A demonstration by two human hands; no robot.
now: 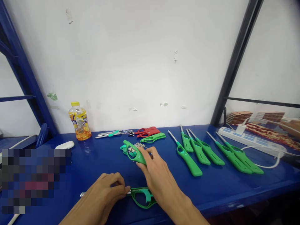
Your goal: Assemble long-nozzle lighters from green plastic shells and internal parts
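Note:
My left hand [106, 188] is closed, thumb and finger pinching the metal tube [129, 192] of an opened green gas lighter [139, 204] at the table's front. This lighter lies on its side with a teal trigger showing inside; its handle end is hidden under my right wrist. My right hand [158, 170] grips a loose green lighter housing half [140, 157], raised above the table. Just behind that half is a small pile of metal and teal parts [132, 150], partly covered by it.
Several assembled green lighters [191, 161] lie at the right, by a white power strip [250, 140]. At the back are metal tubes [110, 134], red housing pieces [148, 132] and a green one [154, 137]. A drink bottle [79, 122] and white case [65, 145] stand left.

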